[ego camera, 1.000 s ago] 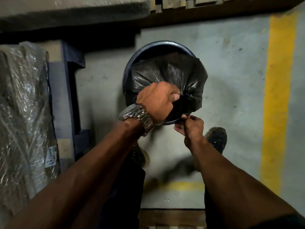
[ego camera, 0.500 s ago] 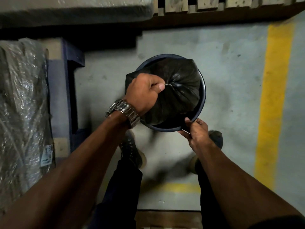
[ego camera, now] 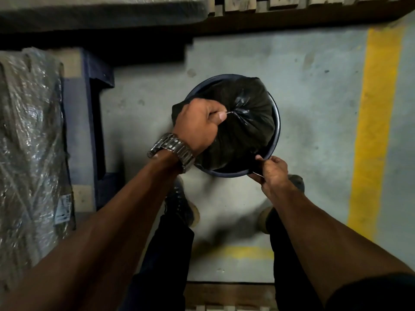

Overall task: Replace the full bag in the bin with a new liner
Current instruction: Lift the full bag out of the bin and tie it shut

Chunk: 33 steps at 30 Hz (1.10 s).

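Inside the bin [ego camera: 275, 140] sits the full bag [ego camera: 244, 131], gathered neck uppermost, directly under the left hand [ego camera: 197, 124], whose fingers grip it. Right hand [ego camera: 272, 170] pinches the near rim. Lift looks straight up.

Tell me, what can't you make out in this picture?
- Head view: the black bag hides the bin interior; its contents are unseen.
- The left hand covers the gathered bag neck.
- The shoes are blurred and partly covered by the arms.
- No new liner shows.
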Tool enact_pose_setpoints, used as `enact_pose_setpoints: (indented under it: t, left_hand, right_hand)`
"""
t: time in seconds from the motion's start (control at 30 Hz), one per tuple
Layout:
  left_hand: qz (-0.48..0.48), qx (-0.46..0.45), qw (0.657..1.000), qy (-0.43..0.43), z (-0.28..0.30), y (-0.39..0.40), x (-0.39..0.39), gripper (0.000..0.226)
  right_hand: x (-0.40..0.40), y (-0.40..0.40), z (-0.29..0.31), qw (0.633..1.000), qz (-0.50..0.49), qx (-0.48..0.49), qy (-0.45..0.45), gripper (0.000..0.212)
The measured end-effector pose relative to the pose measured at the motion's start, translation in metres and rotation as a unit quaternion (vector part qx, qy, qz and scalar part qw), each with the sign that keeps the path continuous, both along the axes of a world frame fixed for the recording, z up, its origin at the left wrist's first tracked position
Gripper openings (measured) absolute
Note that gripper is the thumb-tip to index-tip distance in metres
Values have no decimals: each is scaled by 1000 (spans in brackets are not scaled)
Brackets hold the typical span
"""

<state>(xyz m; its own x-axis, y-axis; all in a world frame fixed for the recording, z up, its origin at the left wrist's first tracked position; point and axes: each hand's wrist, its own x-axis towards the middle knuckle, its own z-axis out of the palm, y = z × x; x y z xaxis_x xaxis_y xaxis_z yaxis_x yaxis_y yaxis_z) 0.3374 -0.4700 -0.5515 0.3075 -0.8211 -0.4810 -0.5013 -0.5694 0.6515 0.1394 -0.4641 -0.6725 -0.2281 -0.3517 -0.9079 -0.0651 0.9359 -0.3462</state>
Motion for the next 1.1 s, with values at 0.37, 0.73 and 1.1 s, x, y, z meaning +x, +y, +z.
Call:
enact_pose_setpoints:
  t: [0.37,0.73,1.1]
  left_hand:
    - [-123,-36,989,-72,28,-16,-31,19]
    - [-83,-161,972,-151,76,-34,6,22]
    - [-49,-156,982,-91,79,-52,18,12]
  right_hand:
    - [-4,1,-3,999,-13,7,-36,9]
    - [-11,-17,-3,993,-60,-38,-91,22]
    - [-9,-45,4,1000,-26,-6,6,30]
